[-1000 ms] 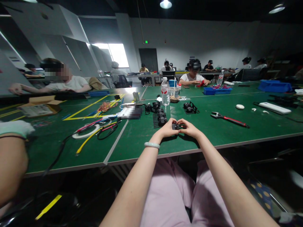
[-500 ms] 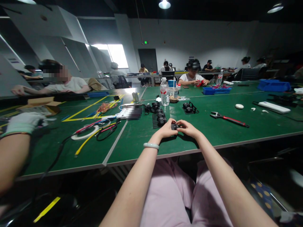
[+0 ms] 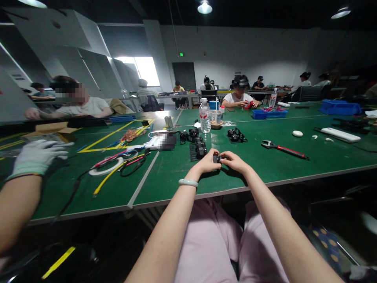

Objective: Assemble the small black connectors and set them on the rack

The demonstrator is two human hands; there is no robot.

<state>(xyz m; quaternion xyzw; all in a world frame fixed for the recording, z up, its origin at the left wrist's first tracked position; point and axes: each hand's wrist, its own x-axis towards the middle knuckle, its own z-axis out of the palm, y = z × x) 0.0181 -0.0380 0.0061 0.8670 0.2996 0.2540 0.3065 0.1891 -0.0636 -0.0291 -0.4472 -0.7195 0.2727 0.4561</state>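
Observation:
My left hand and my right hand meet near the table's front edge, their fingers closed around a small black part. The left fingers wrap its left side; the right fingertips pinch its right end. Just beyond my left hand lies a black assembly with a ribbed black piece beside it. More black parts sit behind that. Another black part with a looped strap or cable rests farther back to the right. Fine detail of the held part is too small to make out.
A water bottle stands beyond the black parts. An adjustable wrench lies at right, a white case behind it. Cables and a tape ring spread at left. A co-worker's gloved hand is over the table at far left.
The co-worker's gloved hand at far left has shifted right, its fingers more visible. Another person's arm at left has drawn in slightly. My hands hold nearly the same pose around the black part.

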